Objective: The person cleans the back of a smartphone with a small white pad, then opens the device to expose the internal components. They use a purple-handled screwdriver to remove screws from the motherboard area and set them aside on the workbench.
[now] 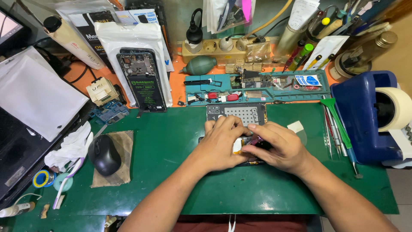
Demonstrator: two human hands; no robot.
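Note:
Both hands meet at the middle of the green mat [171,141] over an opened phone [241,147], most of it hidden under my fingers. My left hand [223,144] rests on the phone's left side, fingers curled down on it. My right hand [277,148] covers the right side, thumb and fingertips pinched at a small part inside; what they pinch is too small to tell. A dark grey perforated tray [242,112] lies just beyond the hands.
A black mouse [104,154] sits on a brown pad at left. Another opened phone [141,79] lies on a white bag behind. A teal parts tray [257,86] runs along the back, tweezers [337,129] lie at right, and a blue tape dispenser [365,116] stands far right.

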